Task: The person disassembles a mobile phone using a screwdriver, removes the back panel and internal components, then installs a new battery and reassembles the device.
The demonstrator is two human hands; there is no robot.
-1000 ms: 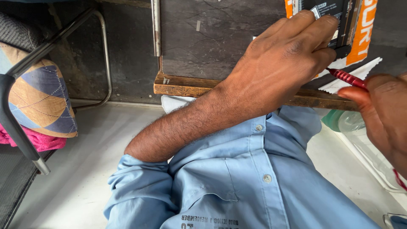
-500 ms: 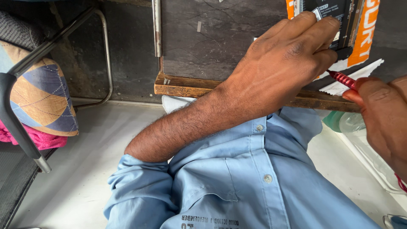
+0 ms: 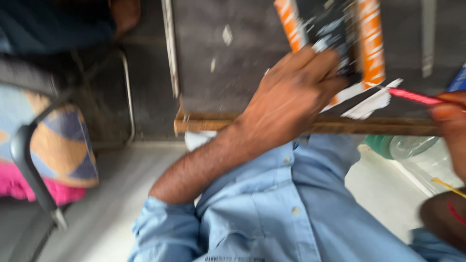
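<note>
The view is motion-blurred. My left hand [image 3: 291, 102] reaches across my blue shirt onto a dark tabletop, and its fingers grip a small black part [image 3: 332, 46] lying on an orange and black pack [image 3: 371, 43]. At the right edge, my right hand [image 3: 451, 121] holds a thin red tool [image 3: 412, 96]. The tool's tip points left, just above a torn white paper scrap [image 3: 371, 103] beside the pack. The fingertips of my right hand are cut off by the frame edge.
The table has a worn wooden front edge [image 3: 208, 123]. Below it on the right lies a transparent plastic bottle with a green cap [image 3: 412, 148]. A metal-framed chair with a patterned cushion [image 3: 58, 140] and pink cloth stands at the left, on a pale floor.
The view has tilted, so the table and both hands now sit lower in the picture and look blurred. The left hand keeps its grip, and the red tool still points at the paper scrap.
</note>
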